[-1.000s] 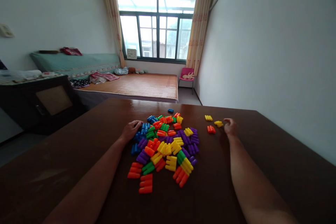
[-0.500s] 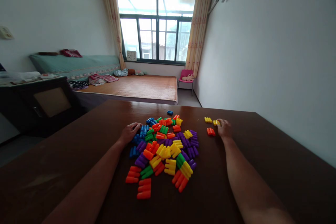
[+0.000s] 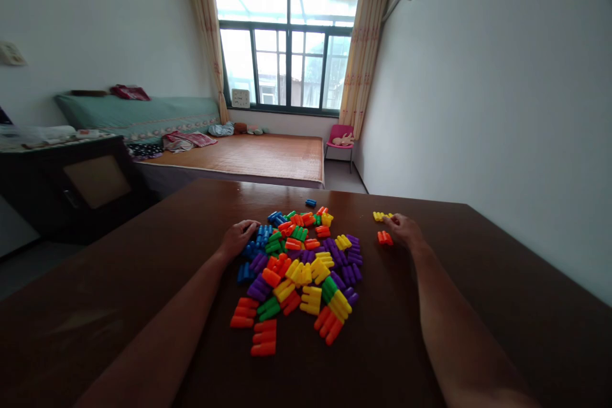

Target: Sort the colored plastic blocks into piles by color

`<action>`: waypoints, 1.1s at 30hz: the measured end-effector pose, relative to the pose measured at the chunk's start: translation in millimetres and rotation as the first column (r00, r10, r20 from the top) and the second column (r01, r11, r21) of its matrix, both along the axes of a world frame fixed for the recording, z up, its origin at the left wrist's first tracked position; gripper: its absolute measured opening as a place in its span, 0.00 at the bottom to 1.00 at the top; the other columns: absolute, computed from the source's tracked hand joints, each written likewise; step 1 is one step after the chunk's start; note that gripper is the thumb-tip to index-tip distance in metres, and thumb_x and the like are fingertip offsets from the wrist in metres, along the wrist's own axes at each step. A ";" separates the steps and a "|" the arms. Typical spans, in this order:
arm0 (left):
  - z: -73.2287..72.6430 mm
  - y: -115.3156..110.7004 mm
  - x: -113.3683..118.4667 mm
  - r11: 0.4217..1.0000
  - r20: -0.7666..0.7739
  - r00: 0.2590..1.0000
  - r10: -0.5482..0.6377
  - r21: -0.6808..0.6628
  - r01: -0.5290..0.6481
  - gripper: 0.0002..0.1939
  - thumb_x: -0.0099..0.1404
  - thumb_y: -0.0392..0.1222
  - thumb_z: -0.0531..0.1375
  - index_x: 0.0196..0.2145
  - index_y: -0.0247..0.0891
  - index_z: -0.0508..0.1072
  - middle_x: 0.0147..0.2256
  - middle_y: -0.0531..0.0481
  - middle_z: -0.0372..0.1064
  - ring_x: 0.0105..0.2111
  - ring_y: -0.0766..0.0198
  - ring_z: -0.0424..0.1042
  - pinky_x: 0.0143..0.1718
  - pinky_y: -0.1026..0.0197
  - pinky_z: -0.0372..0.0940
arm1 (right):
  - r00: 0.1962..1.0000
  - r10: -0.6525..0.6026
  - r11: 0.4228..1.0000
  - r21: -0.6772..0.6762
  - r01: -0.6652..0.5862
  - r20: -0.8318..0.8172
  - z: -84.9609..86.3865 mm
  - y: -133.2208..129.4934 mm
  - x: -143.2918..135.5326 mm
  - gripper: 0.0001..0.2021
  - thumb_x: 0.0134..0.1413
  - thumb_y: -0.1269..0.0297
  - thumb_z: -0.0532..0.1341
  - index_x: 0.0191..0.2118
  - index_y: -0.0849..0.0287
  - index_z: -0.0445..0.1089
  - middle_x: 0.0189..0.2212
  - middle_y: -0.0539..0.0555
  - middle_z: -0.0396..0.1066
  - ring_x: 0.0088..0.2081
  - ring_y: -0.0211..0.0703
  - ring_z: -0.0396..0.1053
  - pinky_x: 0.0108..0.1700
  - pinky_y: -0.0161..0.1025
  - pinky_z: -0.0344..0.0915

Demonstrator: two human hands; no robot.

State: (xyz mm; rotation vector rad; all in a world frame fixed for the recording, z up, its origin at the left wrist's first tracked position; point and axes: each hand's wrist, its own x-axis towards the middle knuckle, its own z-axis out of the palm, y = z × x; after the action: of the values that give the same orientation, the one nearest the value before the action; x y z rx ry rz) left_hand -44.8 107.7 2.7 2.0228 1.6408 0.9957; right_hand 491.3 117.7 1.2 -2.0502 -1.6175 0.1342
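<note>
A loose heap of plastic building blocks (image 3: 301, 273) in yellow, orange, green, purple and blue covers the middle of the brown table. My left hand (image 3: 238, 238) rests at the heap's left edge, fingers stretched towards some blue blocks (image 3: 263, 236); whether they touch is unclear. On the right, my right hand (image 3: 404, 229) pinches a yellow block, mostly hidden by the fingers. That block sits right against another yellow block (image 3: 379, 216). Just in front of them lies an orange block (image 3: 384, 238), apart from the fingers.
A single blue block (image 3: 310, 203) lies near the table's far edge. Beyond the table (image 3: 143, 255) stand a bed (image 3: 268, 156) with a mat and a pink chair (image 3: 340, 135). A dark cabinet (image 3: 41, 182) is at left, and a white wall (image 3: 502, 89) runs along the right.
My right hand has moved a little left, bringing its yellow block up to the other yellow block, where a gap showed before. My left hand stays in place.
</note>
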 end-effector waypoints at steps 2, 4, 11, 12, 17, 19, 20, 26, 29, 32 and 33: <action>-0.5 0.2 -0.1 1.000 0.002 1.000 -0.005 0.001 0.005 0.26 0.62 0.59 0.49 0.41 0.38 0.77 0.42 0.45 0.77 0.42 0.55 0.74 0.46 0.59 0.66 | 0.989 0.115 0.969 -0.207 -0.132 -0.092 10.7 -5.2 -15.7 0.21 0.54 0.44 0.55 0.27 0.57 0.71 0.23 0.54 0.71 0.26 0.42 0.68 0.32 0.39 0.63; -1.4 0.6 -0.5 1.000 0.000 1.000 -0.009 0.004 0.009 0.26 0.62 0.59 0.49 0.41 0.38 0.77 0.42 0.45 0.77 0.42 0.55 0.74 0.45 0.59 0.66 | 0.942 0.235 0.909 -0.289 -0.300 -0.239 17.1 -10.7 -35.2 0.23 0.55 0.41 0.53 0.27 0.57 0.71 0.22 0.52 0.70 0.23 0.39 0.66 0.29 0.36 0.62; -5.0 3.2 -1.4 1.000 -0.004 1.000 -0.009 0.008 0.009 0.26 0.63 0.58 0.49 0.42 0.38 0.77 0.43 0.45 0.76 0.43 0.54 0.73 0.45 0.59 0.66 | 0.734 0.630 0.752 -0.035 -0.658 -0.254 35.1 -27.3 -99.8 0.21 0.47 0.46 0.63 0.39 0.58 0.75 0.32 0.52 0.74 0.32 0.40 0.69 0.35 0.35 0.64; -4.6 2.9 -1.1 1.000 -0.002 1.000 -0.009 0.007 0.009 0.26 0.63 0.58 0.49 0.42 0.37 0.77 0.43 0.45 0.76 0.43 0.54 0.73 0.45 0.59 0.66 | 0.696 0.673 0.708 -0.054 -0.704 -0.250 37.4 -28.8 -105.3 0.22 0.43 0.48 0.66 0.42 0.57 0.75 0.34 0.52 0.75 0.34 0.41 0.69 0.36 0.36 0.65; 0.9 -1.1 1.4 1.000 0.001 1.000 -0.019 0.006 0.019 0.26 0.62 0.58 0.49 0.41 0.38 0.77 0.41 0.45 0.77 0.42 0.54 0.74 0.45 0.59 0.66 | 0.657 0.715 0.658 -0.087 -0.748 -0.239 42.4 -27.8 -109.3 0.21 0.38 0.52 0.69 0.40 0.57 0.76 0.32 0.51 0.74 0.33 0.41 0.69 0.35 0.36 0.65; 2.6 -2.2 2.1 1.000 0.000 1.000 -0.019 0.011 0.019 0.26 0.62 0.59 0.49 0.40 0.38 0.77 0.41 0.45 0.77 0.42 0.54 0.74 0.45 0.58 0.66 | 0.684 0.659 0.717 -0.012 -0.697 -0.314 39.9 -23.0 -97.0 0.22 0.41 0.50 0.67 0.41 0.58 0.75 0.33 0.52 0.74 0.33 0.41 0.69 0.36 0.36 0.66; 3.0 -2.4 2.3 1.000 0.002 1.000 -0.017 0.012 0.017 0.26 0.62 0.59 0.49 0.40 0.38 0.77 0.41 0.45 0.77 0.42 0.54 0.74 0.45 0.58 0.66 | 0.718 0.603 0.774 0.039 -0.632 -0.346 37.1 -20.2 -87.7 0.22 0.43 0.50 0.66 0.42 0.59 0.74 0.34 0.53 0.75 0.34 0.41 0.70 0.36 0.36 0.67; 4.2 -2.7 2.1 1.000 0.027 1.000 -0.006 -0.011 0.006 0.25 0.61 0.59 0.50 0.40 0.39 0.78 0.41 0.46 0.77 0.42 0.53 0.74 0.45 0.57 0.67 | 0.912 0.187 0.982 0.079 -0.170 -0.366 1.9 -9.3 -17.6 0.16 0.42 0.55 0.66 0.37 0.59 0.74 0.35 0.55 0.76 0.36 0.43 0.73 0.40 0.40 0.69; 4.8 -2.9 2.0 1.000 0.021 1.000 -0.017 -0.008 0.017 0.26 0.61 0.60 0.50 0.40 0.39 0.77 0.42 0.46 0.77 0.43 0.54 0.73 0.46 0.57 0.66 | 0.931 0.165 0.984 0.111 -0.136 -0.327 -10.6 -7.3 -0.3 0.15 0.43 0.54 0.65 0.36 0.59 0.74 0.36 0.55 0.76 0.38 0.45 0.73 0.43 0.41 0.68; 4.8 -2.7 2.1 1.000 0.010 1.000 -0.012 -0.004 0.012 0.26 0.61 0.60 0.50 0.40 0.38 0.77 0.41 0.46 0.77 0.43 0.54 0.74 0.46 0.57 0.66 | 0.952 0.116 0.992 0.073 -0.099 -0.284 -13.9 -4.4 -1.4 0.17 0.41 0.51 0.65 0.35 0.59 0.72 0.36 0.55 0.76 0.37 0.44 0.73 0.41 0.40 0.68; 4.8 -2.6 2.1 1.000 0.008 1.000 -0.008 -0.001 0.008 0.26 0.61 0.60 0.50 0.40 0.38 0.77 0.41 0.46 0.77 0.42 0.54 0.74 0.46 0.57 0.66 | 0.964 0.092 0.995 0.053 -0.082 -0.250 -14.2 -3.2 -4.3 0.18 0.40 0.51 0.66 0.35 0.58 0.72 0.35 0.55 0.75 0.36 0.44 0.73 0.40 0.40 0.68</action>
State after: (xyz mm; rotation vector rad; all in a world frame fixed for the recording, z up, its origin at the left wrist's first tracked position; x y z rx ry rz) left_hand -42.7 105.2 7.5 2.0208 1.6275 0.9986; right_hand 487.0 114.5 -12.9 -1.8465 -1.5373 0.3745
